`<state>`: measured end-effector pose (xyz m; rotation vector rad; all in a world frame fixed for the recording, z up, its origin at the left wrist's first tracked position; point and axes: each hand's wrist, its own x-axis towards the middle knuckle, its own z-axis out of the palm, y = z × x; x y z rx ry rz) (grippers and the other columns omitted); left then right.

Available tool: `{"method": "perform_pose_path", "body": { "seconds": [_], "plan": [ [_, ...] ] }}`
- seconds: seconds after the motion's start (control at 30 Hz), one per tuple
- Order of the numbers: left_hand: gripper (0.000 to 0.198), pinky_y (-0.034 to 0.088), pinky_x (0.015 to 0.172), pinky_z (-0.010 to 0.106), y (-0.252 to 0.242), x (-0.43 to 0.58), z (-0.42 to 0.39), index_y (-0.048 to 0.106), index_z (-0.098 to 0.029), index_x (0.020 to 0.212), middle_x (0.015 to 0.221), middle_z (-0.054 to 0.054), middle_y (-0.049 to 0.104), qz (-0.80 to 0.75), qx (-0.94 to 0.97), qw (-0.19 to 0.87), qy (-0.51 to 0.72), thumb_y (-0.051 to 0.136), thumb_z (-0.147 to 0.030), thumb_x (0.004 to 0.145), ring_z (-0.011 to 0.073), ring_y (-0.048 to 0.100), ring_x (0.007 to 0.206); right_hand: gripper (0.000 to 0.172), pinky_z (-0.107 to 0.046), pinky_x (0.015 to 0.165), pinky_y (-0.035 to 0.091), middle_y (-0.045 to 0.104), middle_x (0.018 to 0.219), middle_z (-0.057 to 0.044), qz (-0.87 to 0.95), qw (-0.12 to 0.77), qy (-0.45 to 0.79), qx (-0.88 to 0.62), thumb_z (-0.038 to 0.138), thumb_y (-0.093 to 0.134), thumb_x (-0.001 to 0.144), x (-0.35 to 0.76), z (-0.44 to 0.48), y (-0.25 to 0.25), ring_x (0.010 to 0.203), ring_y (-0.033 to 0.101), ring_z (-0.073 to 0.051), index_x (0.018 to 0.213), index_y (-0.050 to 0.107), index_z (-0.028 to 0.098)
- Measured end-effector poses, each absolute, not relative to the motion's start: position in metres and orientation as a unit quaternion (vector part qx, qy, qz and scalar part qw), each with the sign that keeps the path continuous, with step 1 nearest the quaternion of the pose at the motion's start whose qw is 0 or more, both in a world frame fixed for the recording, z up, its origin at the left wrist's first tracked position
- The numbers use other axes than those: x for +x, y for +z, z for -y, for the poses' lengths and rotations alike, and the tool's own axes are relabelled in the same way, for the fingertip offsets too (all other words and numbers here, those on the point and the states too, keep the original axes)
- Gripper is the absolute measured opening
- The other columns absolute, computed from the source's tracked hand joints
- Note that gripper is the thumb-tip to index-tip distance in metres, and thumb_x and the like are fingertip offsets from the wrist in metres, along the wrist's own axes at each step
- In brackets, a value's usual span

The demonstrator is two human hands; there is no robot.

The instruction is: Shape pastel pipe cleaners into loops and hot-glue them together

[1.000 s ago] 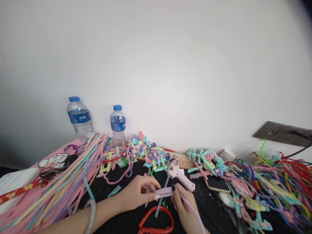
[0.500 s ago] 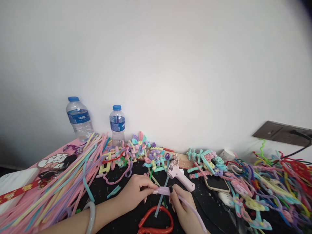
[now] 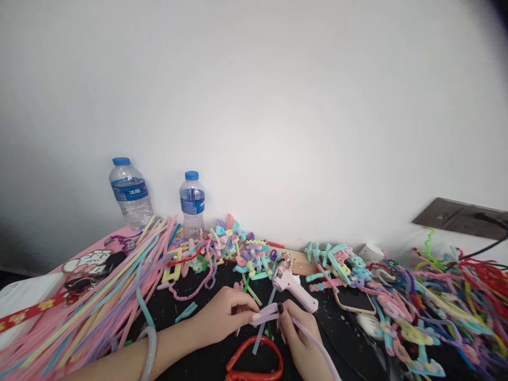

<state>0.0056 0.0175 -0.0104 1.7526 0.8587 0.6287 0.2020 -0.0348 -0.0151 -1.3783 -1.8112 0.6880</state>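
Between my two hands is a lilac pipe cleaner (image 3: pixel 266 313), folded into a narrow loop. My left hand (image 3: pixel 226 316) pinches its left end between thumb and fingers. The thumb and forefinger of my right hand (image 3: pixel 298 338) close on the other end, and a long lilac tail runs down past that hand to the bottom edge. Just beyond my hands lies a pale pink glue gun (image 3: pixel 296 288), its clear glue stick (image 3: pixel 260 334) reaching back toward me. Red-handled scissors (image 3: pixel 254 373) rest below my hands; their blades are out of view.
Long pastel pipe cleaners (image 3: pixel 103 296) are heaped on the left. Finished pipe-cleaner pieces (image 3: pixel 228 233) line the back, near two water bottles (image 3: pixel 192 203). A phone (image 3: pixel 355 300) and a tangled multicoloured pile (image 3: pixel 448 307) lie to the right. A black cable crosses the mat.
The folded lilac strands between my hands have spread apart into a visible loop. Both hands have barely shifted and keep their pinches.
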Motion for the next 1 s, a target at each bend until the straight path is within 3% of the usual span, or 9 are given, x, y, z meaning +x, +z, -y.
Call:
{"method": "perform_pose_path", "body": {
  "seconds": [0.33, 0.63, 0.77, 1.0],
  "plan": [
    [0.016, 0.038, 0.047, 0.018, -0.011, 0.005, -0.017, 0.065, -0.013, 0.074, 0.055, 0.000, 0.060, -0.352, 0.727, 0.535, 0.246, 0.057, -0.025, 0.079, 0.0097, 0.048, 0.044, 0.037, -0.022, 0.048, 0.029, 0.041, 0.056, 0.004, 0.690, 0.381, 0.281, -0.547, 0.038, 0.033, 0.095, 0.203, 0.036, -0.016, 0.050, 0.037, -0.011, 0.064, 0.041, 0.020],
    [0.023, 0.037, 0.041, 0.018, -0.019, 0.006, -0.023, 0.050, -0.016, 0.073, 0.058, -0.002, 0.055, -0.356, 0.622, 0.599, 0.358, 0.049, -0.035, 0.086, 0.0088, 0.045, 0.043, 0.035, -0.022, 0.048, 0.027, 0.039, 0.056, 0.005, 0.721, 0.362, 0.294, -0.512, 0.035, 0.035, 0.093, 0.201, 0.036, -0.013, 0.051, 0.035, -0.011, 0.062, 0.039, 0.020],
    [0.027, 0.034, 0.040, 0.018, -0.021, 0.006, -0.028, 0.049, -0.015, 0.073, 0.054, -0.002, 0.055, -0.358, 0.599, 0.610, 0.374, 0.049, -0.039, 0.087, 0.0083, 0.045, 0.041, 0.035, -0.022, 0.050, 0.029, 0.040, 0.057, 0.004, 0.743, 0.349, 0.282, -0.497, 0.033, 0.035, 0.093, 0.200, 0.036, -0.012, 0.052, 0.038, -0.010, 0.062, 0.040, 0.019],
    [0.030, 0.039, 0.042, 0.019, -0.014, 0.007, -0.026, 0.051, -0.015, 0.073, 0.059, -0.001, 0.056, -0.345, 0.606, 0.634, 0.334, 0.052, -0.043, 0.083, 0.0090, 0.047, 0.044, 0.036, -0.021, 0.045, 0.026, 0.039, 0.053, 0.005, 0.698, 0.377, 0.282, -0.540, 0.037, 0.036, 0.093, 0.203, 0.036, -0.015, 0.048, 0.036, -0.010, 0.063, 0.044, 0.019]
  ]
}}
